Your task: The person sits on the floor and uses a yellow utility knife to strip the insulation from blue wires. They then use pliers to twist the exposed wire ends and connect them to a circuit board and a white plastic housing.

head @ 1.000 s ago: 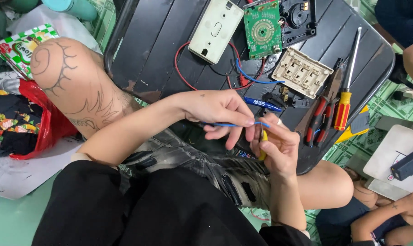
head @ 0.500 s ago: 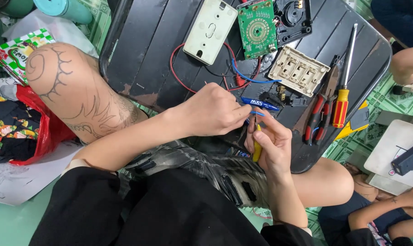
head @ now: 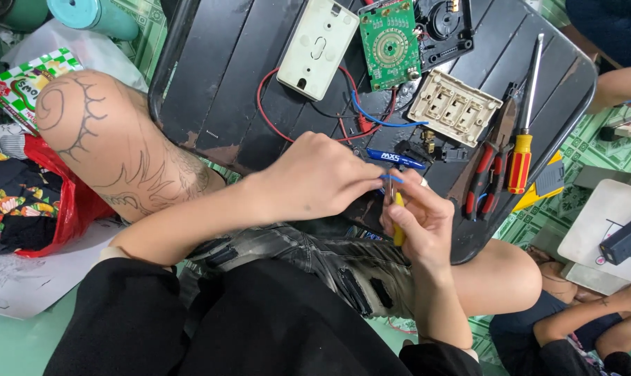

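Blue wire (head: 392, 178) pinched between left hand (head: 315, 177) and right hand (head: 421, 221).

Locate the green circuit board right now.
In the head view the green circuit board lies at the top centre of the black tray, between the white switch plate on its left and the black round part on its right.
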